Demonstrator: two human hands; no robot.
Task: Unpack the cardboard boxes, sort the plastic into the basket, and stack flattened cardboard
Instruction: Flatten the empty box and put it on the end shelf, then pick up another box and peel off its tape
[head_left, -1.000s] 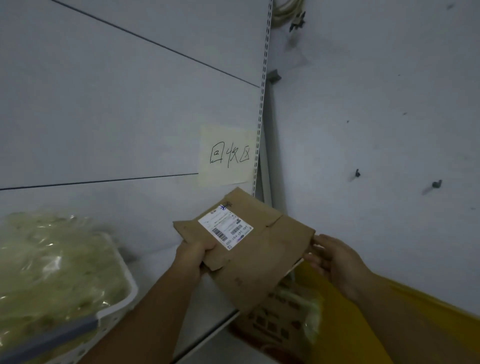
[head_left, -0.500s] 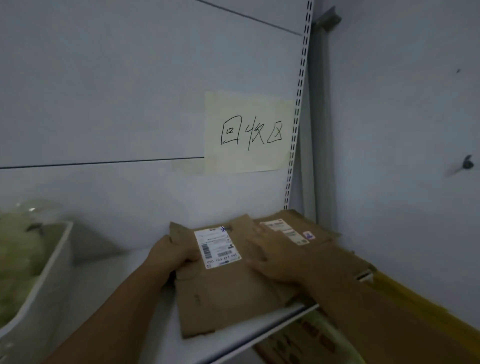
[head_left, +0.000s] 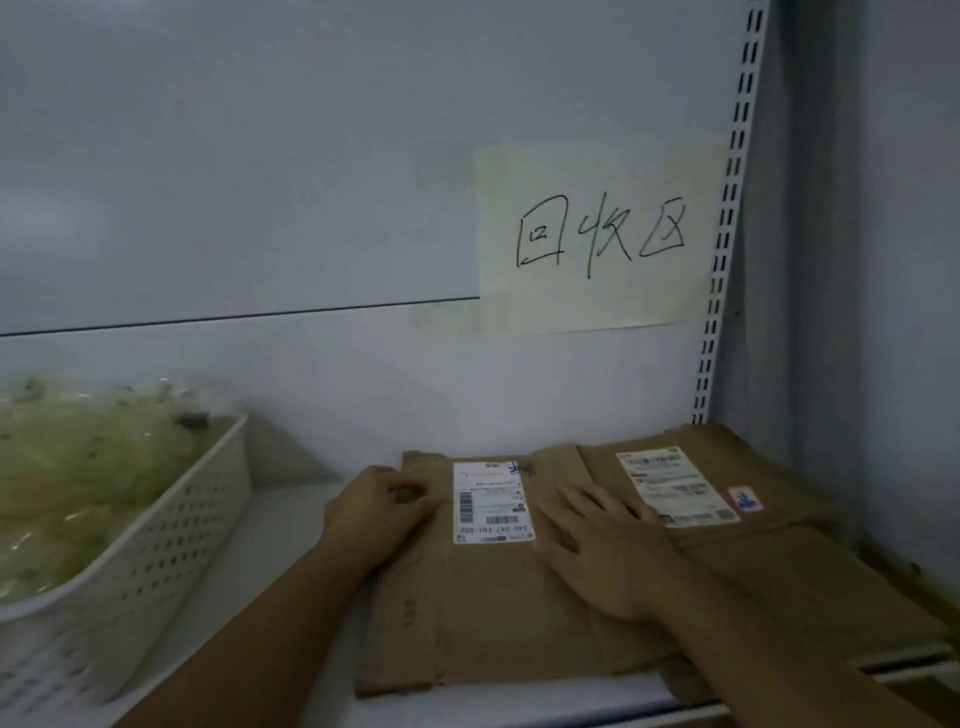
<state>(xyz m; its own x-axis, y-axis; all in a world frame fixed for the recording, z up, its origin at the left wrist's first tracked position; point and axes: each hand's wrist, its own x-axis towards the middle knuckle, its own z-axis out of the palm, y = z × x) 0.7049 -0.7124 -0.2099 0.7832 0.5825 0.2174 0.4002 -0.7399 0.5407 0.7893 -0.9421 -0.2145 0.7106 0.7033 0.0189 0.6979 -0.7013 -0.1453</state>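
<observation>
A flattened brown cardboard piece (head_left: 498, 613) with a white shipping label lies on the white shelf (head_left: 291, 551), on top of another flattened cardboard (head_left: 769, 530) that also bears a label. My left hand (head_left: 379, 514) grips the top piece's left edge, fingers curled over it. My right hand (head_left: 602, 551) presses flat on the cardboard, fingers spread. At the left stands a white perforated basket (head_left: 156, 561) heaped with clear plastic wrapping (head_left: 67, 478).
A paper sign (head_left: 597, 239) with handwritten characters is stuck on the back panel. A slotted metal upright (head_left: 727, 218) runs down the right, with a side wall beyond. Bare shelf surface shows between basket and cardboard.
The cardboard, held in the air a second ago, now lies on the shelf stack. My right hand went from its edge to pressing flat on top. The view has moved closer.
</observation>
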